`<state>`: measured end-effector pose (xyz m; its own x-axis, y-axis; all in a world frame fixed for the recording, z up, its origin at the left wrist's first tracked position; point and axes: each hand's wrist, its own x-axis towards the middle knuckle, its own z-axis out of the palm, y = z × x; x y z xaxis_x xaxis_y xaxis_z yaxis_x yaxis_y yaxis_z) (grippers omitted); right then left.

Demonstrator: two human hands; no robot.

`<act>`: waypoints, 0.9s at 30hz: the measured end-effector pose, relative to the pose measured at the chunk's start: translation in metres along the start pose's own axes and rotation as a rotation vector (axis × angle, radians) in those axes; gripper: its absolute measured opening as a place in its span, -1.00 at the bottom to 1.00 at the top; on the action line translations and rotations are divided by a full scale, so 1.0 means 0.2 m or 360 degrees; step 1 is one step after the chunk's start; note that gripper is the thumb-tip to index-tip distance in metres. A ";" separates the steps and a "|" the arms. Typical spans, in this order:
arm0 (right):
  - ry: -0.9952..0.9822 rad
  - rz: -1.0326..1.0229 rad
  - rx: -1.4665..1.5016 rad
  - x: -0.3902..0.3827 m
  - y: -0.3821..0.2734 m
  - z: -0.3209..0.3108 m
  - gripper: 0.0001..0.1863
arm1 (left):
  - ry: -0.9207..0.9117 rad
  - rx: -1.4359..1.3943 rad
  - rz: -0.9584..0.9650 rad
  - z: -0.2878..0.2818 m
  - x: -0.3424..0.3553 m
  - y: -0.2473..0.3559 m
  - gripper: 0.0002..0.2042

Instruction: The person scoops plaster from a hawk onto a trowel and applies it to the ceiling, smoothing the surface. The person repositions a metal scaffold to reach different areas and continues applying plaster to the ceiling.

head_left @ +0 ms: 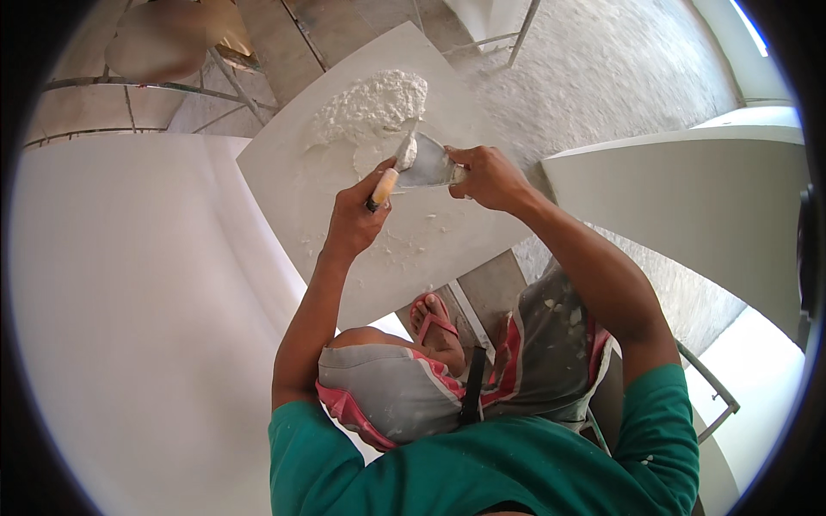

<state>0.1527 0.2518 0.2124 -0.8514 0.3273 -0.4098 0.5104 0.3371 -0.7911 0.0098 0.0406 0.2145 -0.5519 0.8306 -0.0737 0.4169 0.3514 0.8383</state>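
Green cloth of one short-sleeved shirt (482,464) spreads across the bottom of the frame, nearest the camera, with one pair of grey-and-red shorts (391,391) above it and one foot in a pink flip-flop (437,322). Two tools meet just above the centre of the frame, over one pale, flat, rectangular worktop (344,288). One narrow, putty-smeared metal spatula with a yellowish, black-ended handle (385,186) points toward the top of the frame, its long axis leaning right. Left fingers (370,183) are curled closed round that handle. One broad grey flat blade (430,163) lies beside it, its straight lower edge running left to right; right fingers (469,156) pinch its right end, parted only by its thickness. One lumpy heap of white putty (374,101) sits at the worktop's upper part.
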 end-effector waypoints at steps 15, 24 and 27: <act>0.0181 0.0065 -0.0365 0.21 0.03 0.20 -0.47 | 0.0153 0.0693 -0.0412 -0.19 -0.13 -0.30 -0.49; 0.0051 0.0092 -0.0543 0.26 0.02 0.31 -0.86 | -0.0117 0.0744 -0.0064 0.10 -0.08 -0.10 -0.54; 0.0020 0.0082 -0.0540 0.23 0.01 0.30 -0.88 | -0.0125 0.0829 -0.0054 0.14 -0.01 -0.14 -0.58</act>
<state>0.1080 0.2151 0.1645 -0.8230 0.3617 -0.4379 0.5655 0.5937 -0.5725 0.0188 0.0416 0.1760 -0.5241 0.8377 -0.1533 0.7143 0.5304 0.4565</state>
